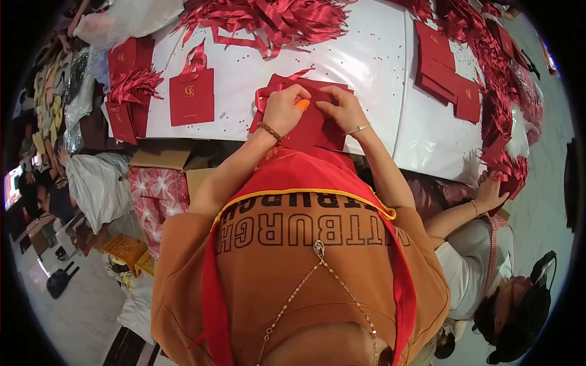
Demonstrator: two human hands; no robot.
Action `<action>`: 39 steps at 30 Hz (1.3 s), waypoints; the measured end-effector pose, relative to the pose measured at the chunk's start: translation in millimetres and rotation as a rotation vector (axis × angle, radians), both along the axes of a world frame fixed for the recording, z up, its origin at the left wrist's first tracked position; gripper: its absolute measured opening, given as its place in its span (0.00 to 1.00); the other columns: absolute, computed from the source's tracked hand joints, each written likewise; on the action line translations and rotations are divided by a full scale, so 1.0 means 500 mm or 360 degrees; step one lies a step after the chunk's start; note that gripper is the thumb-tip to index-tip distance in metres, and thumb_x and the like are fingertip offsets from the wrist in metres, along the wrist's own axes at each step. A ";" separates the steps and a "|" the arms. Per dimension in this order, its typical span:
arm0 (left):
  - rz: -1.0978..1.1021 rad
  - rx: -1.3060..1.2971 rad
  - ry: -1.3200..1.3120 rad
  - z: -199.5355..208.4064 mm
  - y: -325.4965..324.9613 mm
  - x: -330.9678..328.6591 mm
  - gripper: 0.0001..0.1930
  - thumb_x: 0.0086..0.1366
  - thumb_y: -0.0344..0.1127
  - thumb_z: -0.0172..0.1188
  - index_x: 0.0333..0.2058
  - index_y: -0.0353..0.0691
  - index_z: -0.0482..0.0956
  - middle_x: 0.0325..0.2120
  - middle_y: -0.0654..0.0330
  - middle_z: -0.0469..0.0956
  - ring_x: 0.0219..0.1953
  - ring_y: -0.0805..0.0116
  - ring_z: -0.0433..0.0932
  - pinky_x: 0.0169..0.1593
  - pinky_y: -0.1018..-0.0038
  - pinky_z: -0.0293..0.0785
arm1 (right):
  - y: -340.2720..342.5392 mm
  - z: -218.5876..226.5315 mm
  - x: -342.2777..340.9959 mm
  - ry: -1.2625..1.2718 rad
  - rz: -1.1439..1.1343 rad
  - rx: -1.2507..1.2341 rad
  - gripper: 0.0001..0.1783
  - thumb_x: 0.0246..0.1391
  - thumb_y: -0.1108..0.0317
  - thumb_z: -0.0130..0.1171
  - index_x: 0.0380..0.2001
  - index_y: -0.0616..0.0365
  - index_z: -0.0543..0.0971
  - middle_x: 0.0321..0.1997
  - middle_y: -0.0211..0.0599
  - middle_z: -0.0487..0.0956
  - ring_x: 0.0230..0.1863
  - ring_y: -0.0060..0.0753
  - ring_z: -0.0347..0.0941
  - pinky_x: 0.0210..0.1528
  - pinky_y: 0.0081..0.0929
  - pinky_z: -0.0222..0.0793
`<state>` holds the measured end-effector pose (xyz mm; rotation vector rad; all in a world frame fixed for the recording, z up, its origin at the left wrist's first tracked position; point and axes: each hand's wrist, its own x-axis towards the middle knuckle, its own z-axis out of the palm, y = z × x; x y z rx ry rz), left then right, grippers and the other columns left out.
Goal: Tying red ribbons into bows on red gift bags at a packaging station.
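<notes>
White table [372, 61]: flat red paper bag [308, 125] at near edge, pinched by left hand [282, 110] and right hand [343, 108], orange tool [302, 104] between them. Finished red bag [191, 96] lying left; red ribbon heap [274, 18] behind; stacked red bags [442, 67] right.

Both forearms come up from the lower middle and converge toward the top centre, elbows bent and spread apart. Left hand [283, 108]: back of hand facing the camera, fingers curled down and inward in a pinch, knuckles raised, thumb side turned toward the other hand. Bead bracelet on the left wrist. Right hand [343, 108]: just beside the left, nearly touching at the fingertips, fingers bent and pressed down, thumb tucked inward. Thin bangle on the right wrist. Both wrists roughly level, slightly flexed. Palms hidden, so exact grip not clear.
</notes>
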<state>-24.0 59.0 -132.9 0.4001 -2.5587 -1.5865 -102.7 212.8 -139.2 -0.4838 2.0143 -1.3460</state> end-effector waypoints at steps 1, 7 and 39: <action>0.0005 0.0026 -0.0044 -0.001 0.000 -0.002 0.05 0.52 0.26 0.56 0.30 0.34 0.76 0.22 0.54 0.77 0.23 0.68 0.76 0.27 0.77 0.70 | 0.000 0.000 0.001 -0.0003 -0.0004 0.0001 0.19 0.45 0.67 0.59 0.41 0.63 0.73 0.23 0.37 0.76 0.24 0.25 0.72 0.29 0.21 0.67; 0.0074 -0.0050 0.0015 -0.009 0.010 -0.012 0.09 0.51 0.24 0.55 0.33 0.34 0.71 0.20 0.55 0.76 0.21 0.68 0.75 0.25 0.76 0.68 | -0.004 -0.021 0.000 0.0113 0.0007 -0.0080 0.18 0.45 0.68 0.59 0.42 0.61 0.74 0.23 0.37 0.76 0.24 0.22 0.71 0.29 0.22 0.67; 0.0220 0.0492 -0.0228 0.012 0.031 -0.032 0.10 0.50 0.25 0.54 0.35 0.35 0.73 0.19 0.57 0.76 0.21 0.66 0.75 0.26 0.73 0.70 | 0.004 0.026 -0.026 0.0613 0.0157 0.0004 0.08 0.43 0.72 0.58 0.31 0.60 0.75 0.26 0.44 0.76 0.29 0.44 0.72 0.30 0.30 0.67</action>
